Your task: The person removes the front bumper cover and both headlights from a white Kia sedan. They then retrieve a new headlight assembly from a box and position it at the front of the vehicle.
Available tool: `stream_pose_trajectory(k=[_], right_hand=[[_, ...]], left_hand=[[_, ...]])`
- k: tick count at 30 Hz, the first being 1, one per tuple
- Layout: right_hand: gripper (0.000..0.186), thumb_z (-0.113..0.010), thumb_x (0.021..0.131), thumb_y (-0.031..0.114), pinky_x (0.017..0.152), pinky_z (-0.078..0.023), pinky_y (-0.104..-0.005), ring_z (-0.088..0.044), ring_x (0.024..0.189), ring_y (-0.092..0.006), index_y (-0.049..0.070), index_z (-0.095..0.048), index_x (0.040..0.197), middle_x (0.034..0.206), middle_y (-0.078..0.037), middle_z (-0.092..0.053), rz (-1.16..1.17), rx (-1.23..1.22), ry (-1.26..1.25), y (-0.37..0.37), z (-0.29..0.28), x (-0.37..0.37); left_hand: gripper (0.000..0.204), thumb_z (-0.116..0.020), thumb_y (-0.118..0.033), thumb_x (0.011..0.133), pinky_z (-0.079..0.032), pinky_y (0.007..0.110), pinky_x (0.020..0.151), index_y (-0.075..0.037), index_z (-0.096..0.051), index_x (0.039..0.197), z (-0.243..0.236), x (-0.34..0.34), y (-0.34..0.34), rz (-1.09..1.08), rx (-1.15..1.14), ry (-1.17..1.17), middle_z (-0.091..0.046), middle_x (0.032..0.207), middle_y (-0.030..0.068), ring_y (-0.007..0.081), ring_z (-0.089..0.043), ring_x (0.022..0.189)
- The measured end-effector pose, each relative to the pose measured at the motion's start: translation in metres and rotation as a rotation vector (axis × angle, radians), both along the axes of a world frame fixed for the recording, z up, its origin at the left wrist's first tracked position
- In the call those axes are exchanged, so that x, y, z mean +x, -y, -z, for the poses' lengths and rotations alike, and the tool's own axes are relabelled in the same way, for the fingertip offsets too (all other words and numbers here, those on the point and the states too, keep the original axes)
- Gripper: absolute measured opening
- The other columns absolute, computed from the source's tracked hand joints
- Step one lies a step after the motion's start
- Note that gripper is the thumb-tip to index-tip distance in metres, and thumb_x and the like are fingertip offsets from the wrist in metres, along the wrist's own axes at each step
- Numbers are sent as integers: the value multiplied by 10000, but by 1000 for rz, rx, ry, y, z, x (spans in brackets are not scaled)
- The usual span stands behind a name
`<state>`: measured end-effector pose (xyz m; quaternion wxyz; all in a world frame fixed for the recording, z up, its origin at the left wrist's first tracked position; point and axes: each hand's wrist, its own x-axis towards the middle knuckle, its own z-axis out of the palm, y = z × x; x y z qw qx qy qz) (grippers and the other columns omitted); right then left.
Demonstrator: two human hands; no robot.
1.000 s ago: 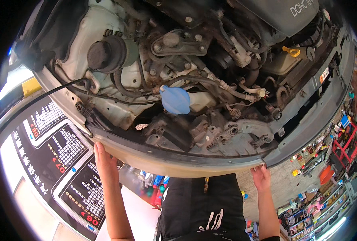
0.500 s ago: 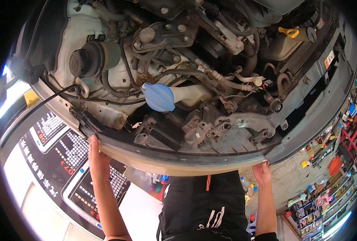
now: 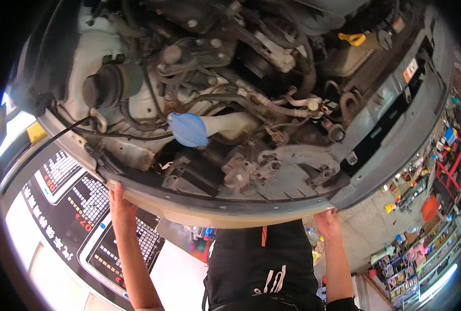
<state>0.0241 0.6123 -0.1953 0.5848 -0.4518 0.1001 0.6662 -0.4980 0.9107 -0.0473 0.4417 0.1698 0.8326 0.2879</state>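
A car headlight [image 3: 209, 220] with a yellowed clear lens spans the front edge of the engine bay, between my two hands. My left hand [image 3: 122, 210] grips its left end, fingers pointing up along the corner. At the right end, my right hand [image 3: 328, 223] is closed on the lens edge beside the bumper; part of its fingers is hidden behind the headlight. The dark back housing [image 3: 292, 181] of the headlight lies above the lens. Just beyond sits a blue washer-fluid cap [image 3: 189, 129] on a pale filler neck [image 3: 233, 123].
A black round-capped reservoir [image 3: 102, 88] stands at the left of the engine bay. A thin hood prop rod [image 3: 69, 128] crosses the left fender. The grey bumper [image 3: 396, 160] curves away at right. Shelves with goods [image 3: 412, 274] and a red rack [image 3: 456, 166] stand beyond it.
The engine bay has shifted slightly left in view. Both hands appear a little further left too, still at the headlight's two ends. Nothing has been let go.
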Motion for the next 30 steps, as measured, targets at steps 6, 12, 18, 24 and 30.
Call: stream_pose_trajectory(k=[6, 12, 18, 24, 30], right_hand=[[568, -774, 883, 245, 1161, -320, -526, -489, 1344, -257, 148, -529, 1385, 1385, -33, -586, -8, -155, 71, -3, -1, 1], [647, -782, 869, 94, 1137, -340, -558, -493, 1317, -275, 90, -441, 1420, 1378, -49, -549, 50, -205, 26, -10, -3, 3], [643, -795, 868, 182, 1173, -311, -524, -465, 1357, -276, 51, -469, 1407, 1413, -70, -539, -5, -200, 78, -21, -10, 0], [700, -824, 850, 238, 1135, -384, -446, -503, 1305, -227, 54, -451, 1413, 1373, -58, -556, 35, -169, 164, -23, -2, -15], [482, -703, 954, 366, 1068, -423, -379, -546, 1194, -169, 107, -516, 1315, 1249, -9, -585, 88, -337, 152, 16, 42, -38]], left_hand=[[786, -602, -589, 952, -422, 457, 1053, -82, -386, 1513, 0, -2, 2, -20, -10, 57, -478, 1474, 107, 281, -491, 1320], [889, -569, -661, 937, -356, 485, 1111, -89, -297, 1560, -1, -9, 4, -98, 12, 101, -397, 1537, 115, 292, -412, 1386], [799, -503, -652, 975, -353, 471, 1116, -91, -350, 1522, 11, -8, 31, -174, 59, 224, -422, 1527, 87, 274, -428, 1372], [673, -474, -620, 999, -462, 428, 1001, -51, -535, 1353, 28, 2, 67, -350, 47, 513, -604, 1302, 95, 259, -571, 1174], [681, -388, -609, 1027, -384, 510, 1100, -58, -438, 1423, 38, -2, 75, -214, 118, 542, -513, 1407, 126, 305, -490, 1286]])
